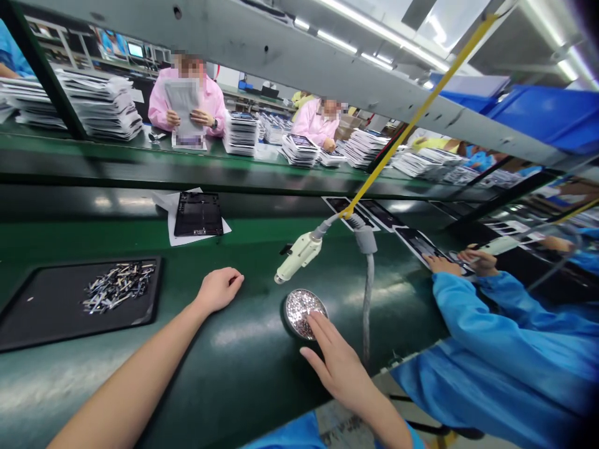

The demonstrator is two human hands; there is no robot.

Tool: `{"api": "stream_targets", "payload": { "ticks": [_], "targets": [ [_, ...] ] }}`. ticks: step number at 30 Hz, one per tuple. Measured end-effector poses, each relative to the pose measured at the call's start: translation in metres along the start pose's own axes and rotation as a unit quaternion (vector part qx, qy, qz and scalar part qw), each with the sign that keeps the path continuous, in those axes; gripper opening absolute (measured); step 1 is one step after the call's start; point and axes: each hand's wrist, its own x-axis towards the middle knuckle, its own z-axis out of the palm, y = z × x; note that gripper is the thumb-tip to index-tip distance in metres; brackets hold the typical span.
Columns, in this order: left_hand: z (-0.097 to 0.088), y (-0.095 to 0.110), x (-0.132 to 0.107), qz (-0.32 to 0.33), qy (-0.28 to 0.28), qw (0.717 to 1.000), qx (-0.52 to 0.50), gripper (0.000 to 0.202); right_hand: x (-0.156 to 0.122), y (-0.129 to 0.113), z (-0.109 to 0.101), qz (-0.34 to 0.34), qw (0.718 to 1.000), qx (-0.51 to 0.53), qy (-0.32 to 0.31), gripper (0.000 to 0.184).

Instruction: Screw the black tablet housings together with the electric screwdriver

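The right hand (334,362) lies nearly flat, thumb apart, nothing visibly gripped, fingertips (312,318) at silvery parts (298,304) in the dish (286,312) toward eleven o'clock, right forearm (379,408) from five, while the left hand (219,290), at the right's ten o'clock, curls loosely over the green bench (243,368), contents hidden, left forearm (135,371) from seven.

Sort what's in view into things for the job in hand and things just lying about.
Seemingly in use:
round dish of shiny parts, right hand's fingers over it
pale hanging tool nearby, possibly

Likely lying about:
black tray with small strips
dark panel on white paper
white stacks, farther back
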Motion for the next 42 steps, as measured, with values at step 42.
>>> {"api": "stream_targets", "payload": {
  "ticks": [42],
  "targets": [
    [-0.001, 0.001, 0.000, 0.003, -0.001, 1.000, -0.008, 0.027, 0.033, 0.023, 0.019, 0.139, 0.966, 0.146, 0.164, 0.074]
  ]
}}
